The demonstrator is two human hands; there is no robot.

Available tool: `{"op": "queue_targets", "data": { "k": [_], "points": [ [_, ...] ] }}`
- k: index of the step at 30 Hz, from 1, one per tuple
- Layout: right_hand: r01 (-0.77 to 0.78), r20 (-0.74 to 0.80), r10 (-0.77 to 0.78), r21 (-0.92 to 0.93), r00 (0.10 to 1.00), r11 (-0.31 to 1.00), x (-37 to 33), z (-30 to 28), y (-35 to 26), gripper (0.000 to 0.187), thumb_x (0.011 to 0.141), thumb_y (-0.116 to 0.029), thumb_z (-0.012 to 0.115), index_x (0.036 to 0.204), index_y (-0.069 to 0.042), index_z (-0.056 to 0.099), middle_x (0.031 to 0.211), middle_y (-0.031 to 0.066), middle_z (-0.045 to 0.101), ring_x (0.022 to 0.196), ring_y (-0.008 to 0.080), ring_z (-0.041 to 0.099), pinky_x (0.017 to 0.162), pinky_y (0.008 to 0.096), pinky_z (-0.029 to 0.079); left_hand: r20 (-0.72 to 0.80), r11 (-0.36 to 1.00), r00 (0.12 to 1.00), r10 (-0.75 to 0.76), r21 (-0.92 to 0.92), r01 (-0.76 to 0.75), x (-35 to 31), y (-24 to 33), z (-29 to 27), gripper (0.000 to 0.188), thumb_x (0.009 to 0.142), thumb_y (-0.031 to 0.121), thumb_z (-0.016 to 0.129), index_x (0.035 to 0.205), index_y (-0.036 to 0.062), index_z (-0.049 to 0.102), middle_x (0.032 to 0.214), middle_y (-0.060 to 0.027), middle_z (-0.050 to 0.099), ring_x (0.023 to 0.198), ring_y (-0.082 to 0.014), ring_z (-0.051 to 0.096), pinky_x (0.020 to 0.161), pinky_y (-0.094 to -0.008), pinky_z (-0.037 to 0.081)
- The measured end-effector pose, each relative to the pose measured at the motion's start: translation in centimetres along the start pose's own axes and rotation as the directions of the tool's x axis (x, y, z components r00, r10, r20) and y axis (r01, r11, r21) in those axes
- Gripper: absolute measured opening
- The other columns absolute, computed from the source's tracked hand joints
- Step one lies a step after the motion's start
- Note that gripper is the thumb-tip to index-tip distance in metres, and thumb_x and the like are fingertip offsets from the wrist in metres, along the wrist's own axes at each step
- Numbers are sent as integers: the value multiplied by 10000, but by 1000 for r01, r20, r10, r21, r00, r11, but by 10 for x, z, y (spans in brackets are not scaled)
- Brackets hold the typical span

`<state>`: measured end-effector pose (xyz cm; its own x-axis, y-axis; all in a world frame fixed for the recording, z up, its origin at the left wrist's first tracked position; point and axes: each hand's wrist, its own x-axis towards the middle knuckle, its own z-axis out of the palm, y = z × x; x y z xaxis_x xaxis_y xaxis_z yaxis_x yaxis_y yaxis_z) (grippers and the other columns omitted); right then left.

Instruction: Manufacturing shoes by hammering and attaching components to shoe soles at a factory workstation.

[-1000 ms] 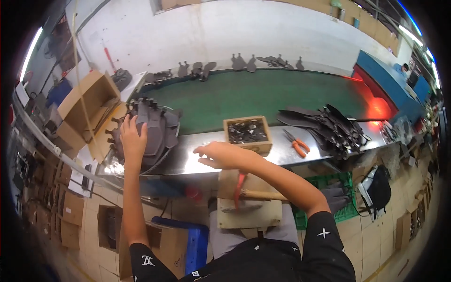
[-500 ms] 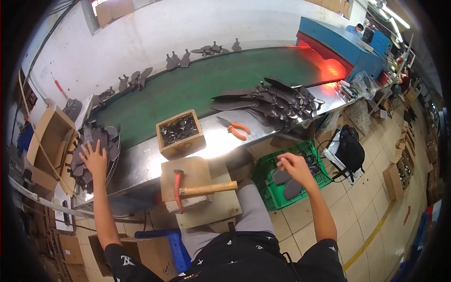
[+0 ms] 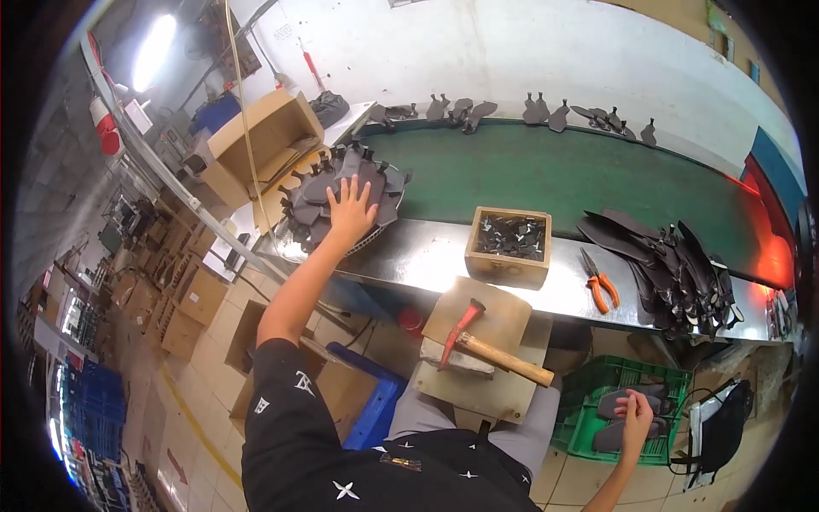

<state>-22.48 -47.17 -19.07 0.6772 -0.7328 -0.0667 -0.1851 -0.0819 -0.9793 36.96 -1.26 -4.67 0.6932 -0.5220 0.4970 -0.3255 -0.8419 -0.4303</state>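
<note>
My left hand (image 3: 350, 209) lies flat with fingers spread on a pile of dark shoe sole pieces (image 3: 328, 192) heaped in a wire basket at the left end of the steel bench (image 3: 418, 256). My right hand (image 3: 636, 416) reaches down low at the right, over a green plastic crate (image 3: 580, 418) on the floor, its fingers closing on a dark sole piece (image 3: 627, 401) inside it. A red-headed hammer with a wooden handle (image 3: 486, 346) rests on a wooden block (image 3: 486, 320) on my lap.
A small wooden box of dark metal bits (image 3: 510, 243) stands on the bench, orange pliers (image 3: 599, 286) beside it. A heap of dark insoles (image 3: 674, 264) lies at the right. Behind runs a green conveyor belt (image 3: 554, 175) with several dark pieces. Cardboard boxes (image 3: 256, 141) stand at left.
My right hand has dropped further into the green crate and closed on a dark piece. My left hand stays on the sole pile. My head has turned left.
</note>
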Motion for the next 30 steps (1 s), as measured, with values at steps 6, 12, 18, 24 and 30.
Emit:
{"op": "queue_targets", "data": {
  "k": [6,12,18,24,30],
  "points": [
    [67,-22,-66,33,998,997,11,9,-22,278,1025,-203,510,1131,23,630,863,74,694,671,99,612,611,235,488,43,999,999,29,-18,-28,9,14,-13,582,945,500,492,1399,137,515,1520,-158,391,1419,-350,318,1128,-603,192],
    [118,-15,-120,-91,993,989,27,28,-60,275,1020,-194,519,1137,27,634,873,90,704,683,111,624,629,250,501,33,997,997,63,-50,-61,-32,44,-42,438,821,338,678,1131,42,586,1209,-135,540,1201,-292,482,952,-451,387],
    [96,47,-93,-56,995,994,22,37,-52,276,1031,-198,511,1116,35,632,883,95,701,687,118,628,644,252,507,-136,957,991,-6,285,44,-95,58,-44,304,840,209,598,1130,126,567,1095,-35,536,1035,-215,507,858,-349,382],
    [43,96,-38,-61,995,997,16,46,-43,289,1032,-219,512,1121,29,630,884,97,697,690,119,631,641,248,501,-26,944,980,-197,264,197,-138,36,-19,333,864,241,586,1177,129,562,1148,-21,540,1079,-190,500,861,-337,361],
    [28,135,-22,-38,991,999,14,58,-39,306,1030,-239,520,1132,31,623,877,91,692,677,120,624,641,249,505,-111,975,969,-223,-1,224,-163,-12,-9,164,918,271,591,989,123,589,974,-34,586,1089,-204,540,946,-440,350]
  ]
}}
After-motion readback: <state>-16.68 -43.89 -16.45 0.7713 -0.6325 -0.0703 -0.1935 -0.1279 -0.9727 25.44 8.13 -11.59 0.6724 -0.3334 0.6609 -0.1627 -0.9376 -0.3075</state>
